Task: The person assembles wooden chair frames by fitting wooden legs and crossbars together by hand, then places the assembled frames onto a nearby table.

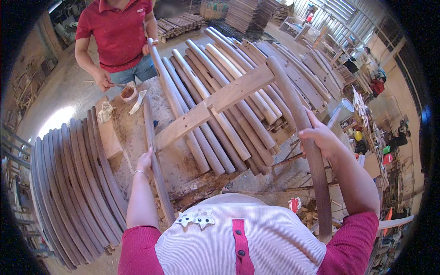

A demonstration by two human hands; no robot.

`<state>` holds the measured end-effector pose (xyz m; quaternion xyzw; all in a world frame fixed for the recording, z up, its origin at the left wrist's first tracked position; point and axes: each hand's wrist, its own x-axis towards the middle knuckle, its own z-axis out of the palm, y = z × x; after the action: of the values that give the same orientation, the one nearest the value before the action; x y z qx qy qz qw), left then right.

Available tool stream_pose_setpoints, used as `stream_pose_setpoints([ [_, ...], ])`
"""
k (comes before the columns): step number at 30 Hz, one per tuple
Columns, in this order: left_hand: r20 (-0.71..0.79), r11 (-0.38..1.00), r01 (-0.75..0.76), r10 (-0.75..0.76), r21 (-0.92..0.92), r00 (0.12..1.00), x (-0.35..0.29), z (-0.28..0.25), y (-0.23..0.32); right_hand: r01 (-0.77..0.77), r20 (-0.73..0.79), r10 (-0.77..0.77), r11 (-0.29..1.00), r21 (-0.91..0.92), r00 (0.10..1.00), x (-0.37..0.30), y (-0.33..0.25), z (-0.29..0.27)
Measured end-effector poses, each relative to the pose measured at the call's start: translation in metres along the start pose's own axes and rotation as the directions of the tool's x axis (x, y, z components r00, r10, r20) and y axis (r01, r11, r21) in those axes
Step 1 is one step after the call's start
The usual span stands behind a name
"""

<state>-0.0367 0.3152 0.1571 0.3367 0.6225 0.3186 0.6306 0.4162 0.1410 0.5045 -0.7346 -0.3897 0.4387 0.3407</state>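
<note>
I hold an H-shaped wooden frame by its two long, rounded side pieces. A flat crossrail [239, 93] with small holes and a notch near its middle joins them. My left hand [145, 161] is closed around the left side piece [159, 183], below where the rail meets it. Further right, my right hand [321, 136] grips the curved right side piece [317, 183], with the thumb across its face. The frame slants over a pile of rounded wooden bars [227, 135] on the worktable, its lower ends reaching toward my apron.
Curved wooden pieces [68, 183] stand in a row at left. Across the table, a person in a red shirt [120, 34] holds a bar and a thin stick near a small bowl of brown paste [129, 93]. A wooden block [110, 137] and cloth lie nearby.
</note>
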Motion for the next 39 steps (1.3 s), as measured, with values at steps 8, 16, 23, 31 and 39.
stream_pose_setpoints([
  [8,-0.295,0.939,-0.119,0.22,0.323,0.93,-0.008,-0.003,-0.016,0.075,0.09,-0.054,0.965,-0.252,0.994,0.013,0.005,-0.01],
  [16,-0.356,0.94,-0.27,0.331,0.21,0.874,-0.076,-0.029,0.051,0.305,0.179,-0.264,0.913,-0.269,0.948,-0.005,-0.002,-0.029],
  [23,-0.464,0.953,-0.302,0.271,0.007,0.844,-0.145,-0.039,0.059,0.495,0.212,-0.448,0.806,-0.325,0.868,-0.002,0.027,-0.04],
  [31,-0.305,0.918,-0.335,0.264,-0.212,0.915,-0.214,-0.037,0.032,0.595,0.178,-0.569,0.786,-0.167,0.803,-0.031,0.116,-0.043],
  [39,-0.092,0.92,-0.336,0.323,-0.204,0.942,-0.28,-0.026,0.06,0.308,-0.127,-0.285,0.921,0.238,0.95,-0.103,0.174,-0.03],
])
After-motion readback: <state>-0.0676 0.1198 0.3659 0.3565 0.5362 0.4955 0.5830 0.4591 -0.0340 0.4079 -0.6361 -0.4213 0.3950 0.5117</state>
